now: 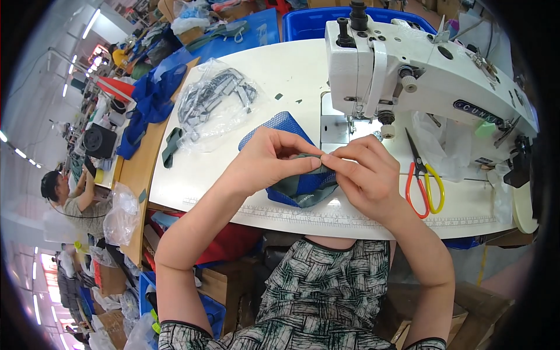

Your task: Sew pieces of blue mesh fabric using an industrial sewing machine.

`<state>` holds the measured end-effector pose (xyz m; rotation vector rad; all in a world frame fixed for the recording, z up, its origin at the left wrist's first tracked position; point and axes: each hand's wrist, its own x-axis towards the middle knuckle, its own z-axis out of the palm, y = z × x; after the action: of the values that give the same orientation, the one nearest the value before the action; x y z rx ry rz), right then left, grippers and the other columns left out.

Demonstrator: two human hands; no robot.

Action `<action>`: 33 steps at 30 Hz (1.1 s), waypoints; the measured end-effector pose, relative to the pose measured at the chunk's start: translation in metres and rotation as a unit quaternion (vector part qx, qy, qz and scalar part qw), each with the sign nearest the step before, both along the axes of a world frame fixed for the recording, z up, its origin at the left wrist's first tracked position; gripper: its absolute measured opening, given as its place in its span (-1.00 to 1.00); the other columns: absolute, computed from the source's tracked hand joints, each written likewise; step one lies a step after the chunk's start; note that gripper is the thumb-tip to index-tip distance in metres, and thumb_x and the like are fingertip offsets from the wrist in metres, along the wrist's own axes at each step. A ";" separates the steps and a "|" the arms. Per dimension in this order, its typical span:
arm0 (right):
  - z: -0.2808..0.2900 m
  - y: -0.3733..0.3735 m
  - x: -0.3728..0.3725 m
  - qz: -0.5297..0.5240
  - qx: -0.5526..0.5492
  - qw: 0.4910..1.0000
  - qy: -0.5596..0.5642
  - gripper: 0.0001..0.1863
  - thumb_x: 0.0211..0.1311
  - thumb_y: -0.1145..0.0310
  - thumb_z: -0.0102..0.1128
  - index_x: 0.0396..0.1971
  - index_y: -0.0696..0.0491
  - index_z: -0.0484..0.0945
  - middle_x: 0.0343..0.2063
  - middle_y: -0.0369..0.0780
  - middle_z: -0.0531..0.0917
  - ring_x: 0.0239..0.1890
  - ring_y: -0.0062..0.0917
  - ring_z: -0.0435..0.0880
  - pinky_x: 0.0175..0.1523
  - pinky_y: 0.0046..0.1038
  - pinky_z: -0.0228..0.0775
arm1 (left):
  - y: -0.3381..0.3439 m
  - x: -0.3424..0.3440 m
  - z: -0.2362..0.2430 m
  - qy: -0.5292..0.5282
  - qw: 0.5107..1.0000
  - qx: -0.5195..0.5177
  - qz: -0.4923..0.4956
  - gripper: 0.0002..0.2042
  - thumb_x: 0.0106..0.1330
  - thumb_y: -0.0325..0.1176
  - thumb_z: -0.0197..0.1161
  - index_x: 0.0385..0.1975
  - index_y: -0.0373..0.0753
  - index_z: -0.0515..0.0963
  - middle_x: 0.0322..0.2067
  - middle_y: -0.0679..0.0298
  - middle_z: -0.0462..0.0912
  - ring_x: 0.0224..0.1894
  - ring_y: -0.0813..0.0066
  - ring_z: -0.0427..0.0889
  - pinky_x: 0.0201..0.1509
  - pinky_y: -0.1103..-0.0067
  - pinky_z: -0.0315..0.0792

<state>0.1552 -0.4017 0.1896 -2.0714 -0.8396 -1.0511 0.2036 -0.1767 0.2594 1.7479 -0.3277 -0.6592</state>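
A blue mesh fabric piece (284, 123) with dark grey-green cloth (309, 197) along its near side lies on the white sewing table, just left of the needle area. My left hand (269, 158) pinches the grey-green edge between thumb and forefinger. Tip to tip with it, my right hand (368, 175) pinches the same edge, its other fingers curled. The hands cover part of the fabric. A white sewing machine (426, 81) stands just beyond my right hand, its presser foot (351, 125) apart from the cloth.
Scissors (421, 181) with red and yellow handles lie right of my right hand. A clear plastic bag (216, 99) of grey-and-white strips sits at the left, near a dark green scrap (172, 146). A blue bin (303, 24) stands behind. Another person (76, 198) works far left.
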 end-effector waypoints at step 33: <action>0.009 0.000 -0.003 -0.035 0.004 0.995 -0.094 -0.78 -0.06 0.51 0.49 -0.33 0.07 0.74 -0.38 -0.30 0.70 -0.33 -0.41 0.70 -0.31 -0.48 0.54 | 0.002 -0.014 -0.004 -0.171 0.979 0.104 -0.040 -0.82 0.30 -0.55 0.44 -0.16 -0.35 0.60 -0.40 0.42 0.68 -0.33 0.74 0.60 -0.22 0.70 0.47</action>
<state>0.1518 -0.4022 0.1986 -2.0312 -0.8578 -1.3000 0.1894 -0.1749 0.2551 2.0618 -0.5853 -0.4578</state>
